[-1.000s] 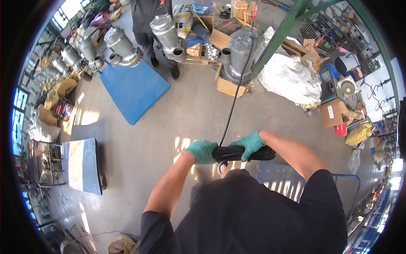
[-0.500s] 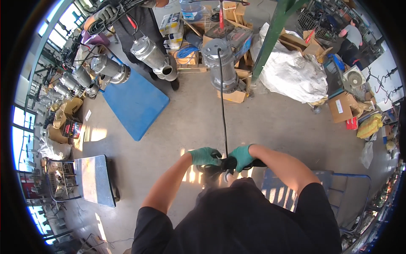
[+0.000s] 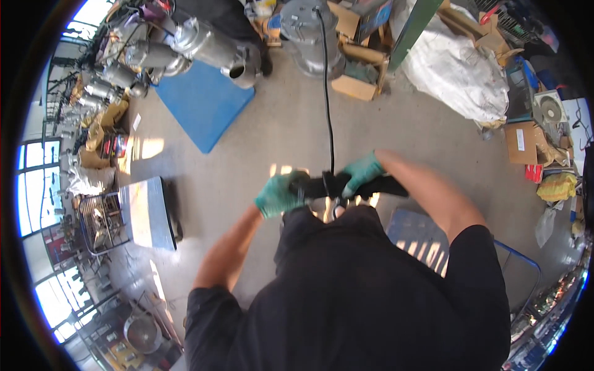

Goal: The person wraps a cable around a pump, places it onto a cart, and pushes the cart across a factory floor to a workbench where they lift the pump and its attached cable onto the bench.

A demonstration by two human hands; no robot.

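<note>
A thick bundle of black cable (image 3: 317, 187) lies crosswise in front of my body, held up in both green-gloved hands. My left hand (image 3: 279, 194) is closed round its left end. Further right, my right hand (image 3: 362, 173) grips it near the middle, beside the spot where a single black cable (image 3: 328, 105) leaves it. That cable runs forward to the top of a grey metal pump (image 3: 303, 37) standing on the floor. The bundle's right end reaches under my right forearm. A small pale loop (image 3: 338, 210) shows just below the bundle; its kind cannot be made out.
Grey pumps (image 3: 210, 44) hang or stand in a row at the far left, by a blue platform (image 3: 207, 105). A cart (image 3: 148, 213) is at left, another blue cart (image 3: 417, 232) at right behind my arm. Ahead are a green post (image 3: 416, 31), a white sack (image 3: 455, 74) and an open carton (image 3: 356, 88).
The view has tilted, so the pumps and platform sit higher in it. My left hand has moved outward to the left, and the bundle now stretches level between my hands.
</note>
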